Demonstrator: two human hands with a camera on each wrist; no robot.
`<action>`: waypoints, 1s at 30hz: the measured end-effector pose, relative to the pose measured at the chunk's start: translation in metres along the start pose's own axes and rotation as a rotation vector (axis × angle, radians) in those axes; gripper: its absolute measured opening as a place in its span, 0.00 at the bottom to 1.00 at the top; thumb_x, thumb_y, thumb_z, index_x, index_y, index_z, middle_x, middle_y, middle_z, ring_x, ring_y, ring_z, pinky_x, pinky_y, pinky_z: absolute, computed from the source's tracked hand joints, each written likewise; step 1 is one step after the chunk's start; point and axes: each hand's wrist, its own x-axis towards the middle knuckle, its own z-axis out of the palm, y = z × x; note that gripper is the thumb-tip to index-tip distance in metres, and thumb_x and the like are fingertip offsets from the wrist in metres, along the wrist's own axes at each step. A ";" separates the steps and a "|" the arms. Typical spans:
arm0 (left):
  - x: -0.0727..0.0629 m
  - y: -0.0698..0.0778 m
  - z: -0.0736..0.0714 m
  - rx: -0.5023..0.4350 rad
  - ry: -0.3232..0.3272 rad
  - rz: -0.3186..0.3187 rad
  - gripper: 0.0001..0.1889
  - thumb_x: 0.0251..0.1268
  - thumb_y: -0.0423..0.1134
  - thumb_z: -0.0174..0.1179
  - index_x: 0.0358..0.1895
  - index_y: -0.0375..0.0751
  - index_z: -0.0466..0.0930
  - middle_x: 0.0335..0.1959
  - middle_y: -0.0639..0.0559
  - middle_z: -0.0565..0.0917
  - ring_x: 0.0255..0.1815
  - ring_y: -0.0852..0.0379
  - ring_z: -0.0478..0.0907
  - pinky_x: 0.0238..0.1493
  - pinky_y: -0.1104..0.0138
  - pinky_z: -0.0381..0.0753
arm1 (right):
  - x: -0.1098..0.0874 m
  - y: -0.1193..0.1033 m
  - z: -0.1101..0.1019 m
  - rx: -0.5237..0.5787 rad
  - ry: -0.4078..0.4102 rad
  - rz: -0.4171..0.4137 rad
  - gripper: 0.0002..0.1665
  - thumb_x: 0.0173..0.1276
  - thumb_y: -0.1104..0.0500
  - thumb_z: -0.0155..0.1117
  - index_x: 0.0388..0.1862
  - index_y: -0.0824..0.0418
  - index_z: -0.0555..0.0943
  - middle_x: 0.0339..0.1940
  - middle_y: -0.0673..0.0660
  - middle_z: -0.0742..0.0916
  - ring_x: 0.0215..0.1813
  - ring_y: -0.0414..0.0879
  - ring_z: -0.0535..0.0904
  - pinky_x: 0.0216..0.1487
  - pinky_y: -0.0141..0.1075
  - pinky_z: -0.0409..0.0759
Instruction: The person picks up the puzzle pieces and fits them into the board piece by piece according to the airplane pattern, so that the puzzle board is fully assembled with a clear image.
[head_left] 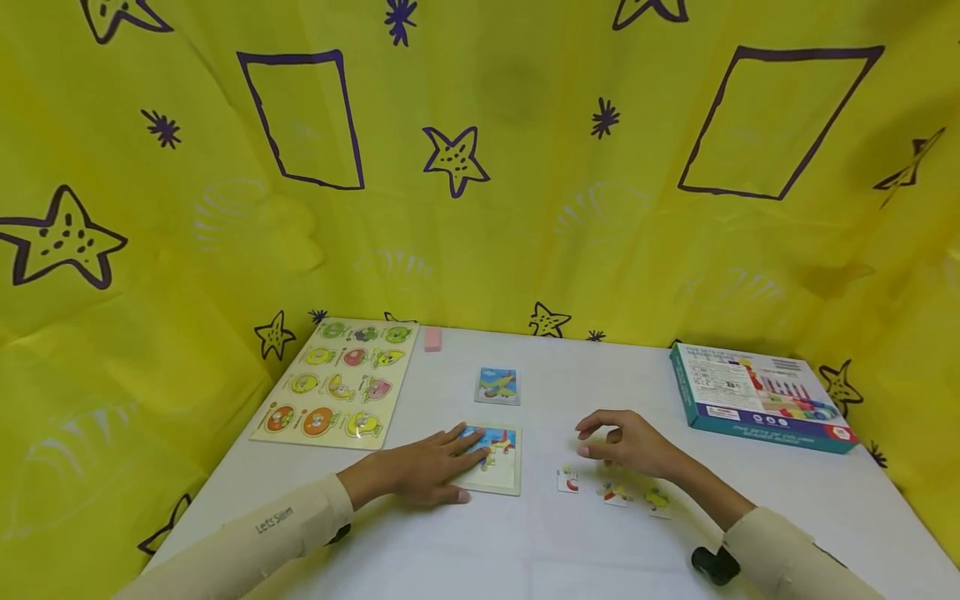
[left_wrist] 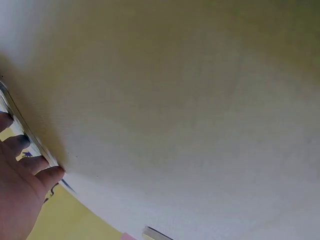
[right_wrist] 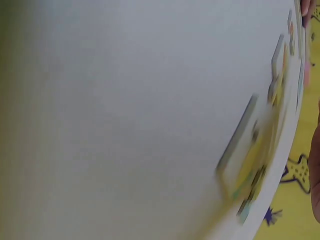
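My left hand (head_left: 427,468) rests, fingers spread, on a small wooden jigsaw tray (head_left: 504,478). Part of the tray's blue picture is filled; pale bare board shows at its lower right, and the hand hides its left side. Over the table to the right hovers my right hand (head_left: 633,443), thumb and index finger apart with nothing visible between them. Below it lie loose jigsaw pieces: a red and white one (head_left: 567,481), a yellow and red one (head_left: 617,493) and a yellow-green one (head_left: 657,502). In the right wrist view a loose piece (right_wrist: 245,160) looks blurred.
Behind the tray lies a square airplane picture (head_left: 498,386). A fruit puzzle board (head_left: 341,379) is at the left, with a pink block (head_left: 432,338) beside its far corner. At the right stands a teal-sided box (head_left: 761,398). A yellow curtain (head_left: 510,250) hangs behind the white table.
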 end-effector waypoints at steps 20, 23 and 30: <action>-0.001 0.002 -0.003 -0.026 -0.002 0.004 0.37 0.78 0.61 0.44 0.82 0.53 0.46 0.84 0.48 0.43 0.84 0.41 0.40 0.80 0.49 0.52 | -0.057 0.040 -0.047 -0.052 0.104 0.115 0.23 0.66 0.55 0.72 0.56 0.67 0.82 0.57 0.71 0.82 0.25 0.42 0.79 0.26 0.29 0.74; -0.002 0.001 -0.002 -0.030 -0.003 0.006 0.37 0.78 0.61 0.44 0.82 0.52 0.46 0.84 0.48 0.43 0.84 0.41 0.39 0.80 0.49 0.52 | -0.060 0.044 -0.047 -0.062 0.088 0.137 0.24 0.64 0.55 0.74 0.55 0.66 0.83 0.58 0.72 0.81 0.25 0.40 0.77 0.25 0.29 0.72; -0.001 0.000 -0.001 -0.033 -0.003 0.007 0.37 0.78 0.60 0.44 0.82 0.52 0.46 0.84 0.48 0.43 0.84 0.41 0.39 0.80 0.49 0.51 | -0.064 0.050 -0.044 -0.235 0.130 0.140 0.22 0.59 0.51 0.77 0.49 0.59 0.86 0.51 0.60 0.87 0.42 0.42 0.79 0.37 0.29 0.74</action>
